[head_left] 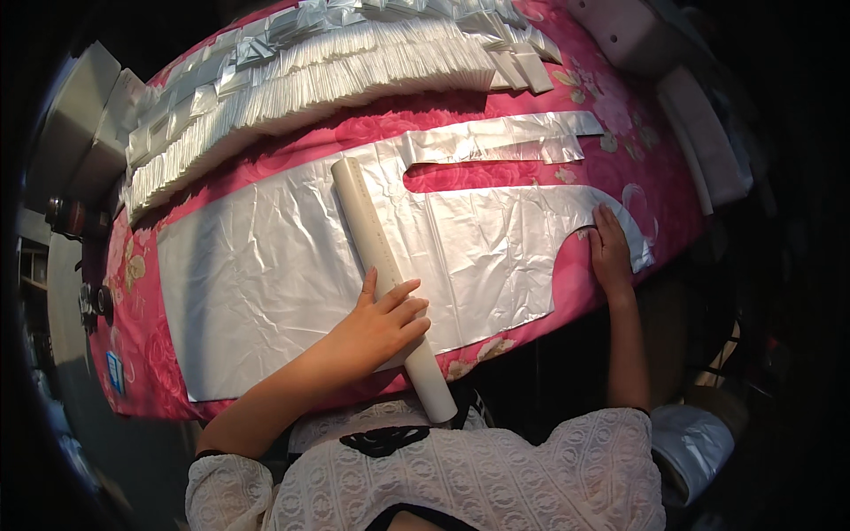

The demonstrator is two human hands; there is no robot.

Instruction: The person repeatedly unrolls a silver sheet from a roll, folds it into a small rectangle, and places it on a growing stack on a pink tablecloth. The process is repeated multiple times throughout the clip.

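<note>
A thin, creased, silvery-white plastic sheet [266, 257] lies spread on the table, its outline apron-like. Long strips reach right on the far side of a slot, and a curved notch is cut in its near right part. Across the sheet, slanting toward my body, rests a long whitish tube [363, 217] whose near end juts past the table edge. My left hand [382, 320] lies over the tube with its fingers spread, the thumb on the left side. My right hand [611, 252] rests flat on the sheet's rounded right end beside the notch, fingers stretched out.
A pink flowered cloth [372, 131] covers the table. Long rows of folded white plastic packets [328, 75] line its far side. Pale boxes [88, 115] stand at the far left, with dark camera lenses [75, 217] below them. A small blue packet [115, 372] lies at the left edge.
</note>
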